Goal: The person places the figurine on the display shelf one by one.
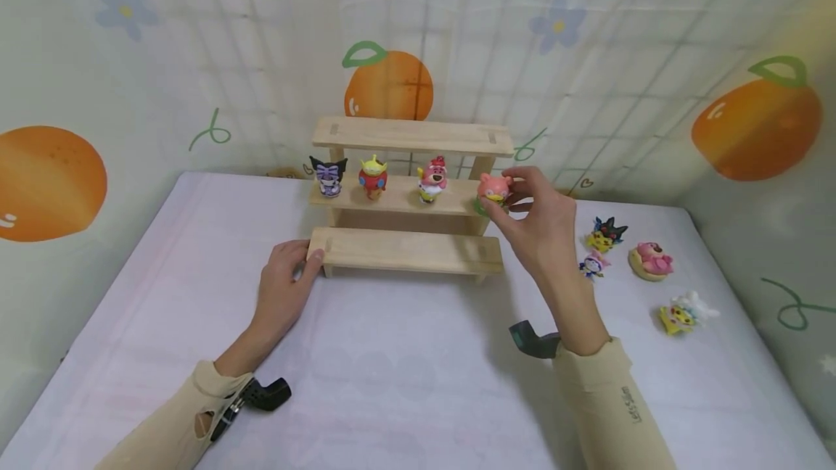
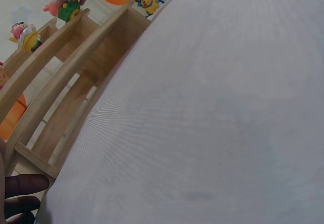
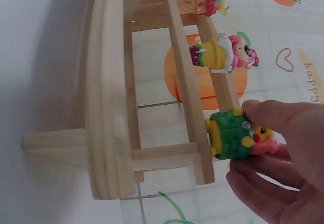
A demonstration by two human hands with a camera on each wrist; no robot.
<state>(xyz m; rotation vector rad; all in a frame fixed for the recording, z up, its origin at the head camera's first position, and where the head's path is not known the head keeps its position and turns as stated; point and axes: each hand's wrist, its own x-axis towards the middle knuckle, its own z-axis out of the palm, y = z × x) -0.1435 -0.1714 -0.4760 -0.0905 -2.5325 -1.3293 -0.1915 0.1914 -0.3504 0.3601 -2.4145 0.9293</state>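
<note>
A three-step wooden display shelf (image 1: pixel 405 251) stands near the back of the table. My left hand (image 1: pixel 285 285) holds the left end of its lowest step, the thumb on top and the fingers around the end. At the right end of the middle step, my right hand (image 1: pixel 538 220) pinches a figurine (image 3: pixel 233 133) with a pink head and a green body between thumb and fingers. Its base is right at the step's surface. Along the same step stand a black-eared purple figurine (image 1: pixel 329 177), a green-headed alien figurine (image 1: pixel 373 178) and a pink bear figurine (image 1: pixel 432 180).
Right of the shelf lie several figurines: a yellow one with a dark headpiece (image 1: pixel 604 236), a small pink-and-purple one (image 1: pixel 593 265), a pink bear on a round base (image 1: pixel 651 261) and a yellow one with a white top (image 1: pixel 686 314). A printed curtain (image 1: pixel 457 35) hangs behind.
</note>
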